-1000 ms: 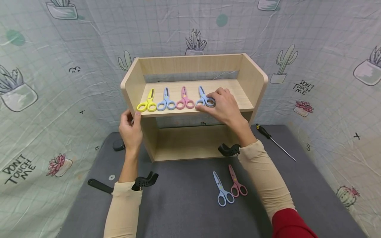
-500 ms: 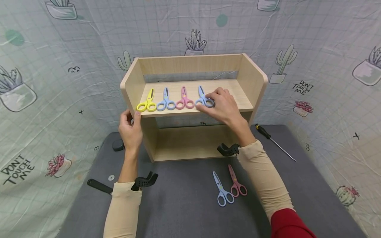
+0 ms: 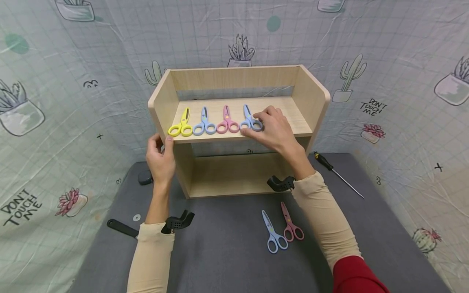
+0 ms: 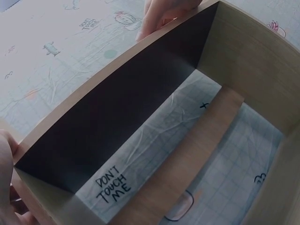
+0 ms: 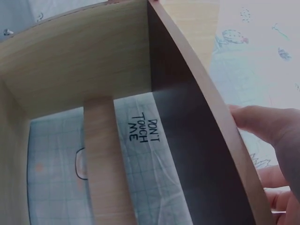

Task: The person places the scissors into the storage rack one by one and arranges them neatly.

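Observation:
A small wooden shelf unit (image 3: 234,138) stands at the back of the dark table, and in the head view a row of scissors lies on its upper board. From the left come yellow scissors (image 3: 181,125), blue scissors (image 3: 204,124), pink scissors (image 3: 227,122) and another blue pair (image 3: 248,118). My right hand (image 3: 275,129) pinches the handles of that rightmost blue pair, thumb near the board's front edge. My left hand (image 3: 161,158) grips the unit's left side, thumb on the front edge. Both wrist views look into the lower compartment, the scissors out of sight.
Another blue pair of scissors (image 3: 272,234) and a dark pink pair (image 3: 291,224) lie on the table before the unit. A screwdriver (image 3: 337,173) lies to the right. On the left are a black handle (image 3: 122,228), a small disc (image 3: 136,217) and a black object (image 3: 145,178).
The rightmost blue scissors have shifted very slightly left with my right hand, closer to the pink pair. My left hand stays in place on the shelf unit.

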### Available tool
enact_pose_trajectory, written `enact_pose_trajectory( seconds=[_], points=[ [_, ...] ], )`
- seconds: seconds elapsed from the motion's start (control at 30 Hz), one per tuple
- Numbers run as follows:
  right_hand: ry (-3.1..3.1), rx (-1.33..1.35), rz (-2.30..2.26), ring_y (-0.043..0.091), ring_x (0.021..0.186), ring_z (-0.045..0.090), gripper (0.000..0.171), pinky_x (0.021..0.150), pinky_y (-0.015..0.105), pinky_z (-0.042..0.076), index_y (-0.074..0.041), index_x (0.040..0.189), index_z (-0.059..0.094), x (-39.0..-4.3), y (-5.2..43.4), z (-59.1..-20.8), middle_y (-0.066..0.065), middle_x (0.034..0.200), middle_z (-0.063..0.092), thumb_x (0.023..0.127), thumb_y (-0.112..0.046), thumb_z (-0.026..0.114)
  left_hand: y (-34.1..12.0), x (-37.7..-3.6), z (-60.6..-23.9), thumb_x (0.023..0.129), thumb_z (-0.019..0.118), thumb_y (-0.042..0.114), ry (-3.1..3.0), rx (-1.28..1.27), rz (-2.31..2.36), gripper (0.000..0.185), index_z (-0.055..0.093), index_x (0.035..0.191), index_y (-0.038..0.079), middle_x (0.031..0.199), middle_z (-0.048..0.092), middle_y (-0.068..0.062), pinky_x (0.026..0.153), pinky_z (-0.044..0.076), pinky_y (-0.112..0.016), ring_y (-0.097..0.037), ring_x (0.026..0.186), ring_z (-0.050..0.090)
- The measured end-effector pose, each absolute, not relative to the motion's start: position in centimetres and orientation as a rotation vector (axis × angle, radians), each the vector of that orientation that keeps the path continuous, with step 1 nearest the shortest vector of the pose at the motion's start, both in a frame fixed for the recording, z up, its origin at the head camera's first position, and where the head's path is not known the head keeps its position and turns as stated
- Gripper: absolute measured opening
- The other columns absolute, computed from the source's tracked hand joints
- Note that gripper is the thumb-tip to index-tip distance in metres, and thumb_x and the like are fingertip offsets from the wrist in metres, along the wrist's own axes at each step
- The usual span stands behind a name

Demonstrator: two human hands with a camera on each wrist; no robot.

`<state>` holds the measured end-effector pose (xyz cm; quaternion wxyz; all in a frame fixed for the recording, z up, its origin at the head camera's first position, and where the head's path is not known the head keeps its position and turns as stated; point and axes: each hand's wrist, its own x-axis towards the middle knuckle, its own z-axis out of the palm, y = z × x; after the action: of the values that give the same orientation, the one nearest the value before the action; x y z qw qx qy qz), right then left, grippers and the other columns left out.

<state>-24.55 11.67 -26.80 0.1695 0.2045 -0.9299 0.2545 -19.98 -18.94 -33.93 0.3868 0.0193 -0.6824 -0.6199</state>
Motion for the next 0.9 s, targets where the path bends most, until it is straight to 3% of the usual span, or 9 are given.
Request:
enact_pose_trajectory(
  seconds=[0.17,0.43,0.9],
  points=[
    [-2.629,0.562,0.705,0.034,0.113,0.049,0.073,0.099,0.048,0.039,-0.003,0.130,0.064,-24.0,12.0,-26.5,0.017,0.121,0.058,0.083,-0.057,0.071,-19.0,-20.0,-34.0,0.097,0.061,0.021,-1.732,0.052,-1.590,0.040,0.058,0.127,-0.005,0.108,0.059,0.004,0.090,0.051,-0.023,-0.009,0.105,0.060],
    [-2.536,0.589,0.669,0.035,0.111,0.051,0.067,0.096,0.050,0.041,0.000,0.124,0.065,-22.3,12.9,-26.3,0.018,0.118,0.058,0.083,-0.052,0.074,-19.0,-20.2,-34.1,0.097,0.061,0.019,-1.740,0.068,-1.580,0.038,0.059,0.128,-0.002,0.112,0.061,-0.003,0.090,0.052,-0.024,-0.011,0.107,0.061],
    [-2.240,0.726,0.698,0.034,0.102,0.053,0.058,0.088,0.046,0.042,0.000,0.122,0.064,-19.4,14.3,-28.4,0.017,0.109,0.060,0.081,-0.038,0.078,-18.9,-20.0,-33.8,0.096,0.061,0.020,-1.737,0.067,-1.576,0.038,0.059,0.125,-0.005,0.107,0.058,0.005,0.089,0.051,-0.022,-0.009,0.103,0.061]
  ],
)
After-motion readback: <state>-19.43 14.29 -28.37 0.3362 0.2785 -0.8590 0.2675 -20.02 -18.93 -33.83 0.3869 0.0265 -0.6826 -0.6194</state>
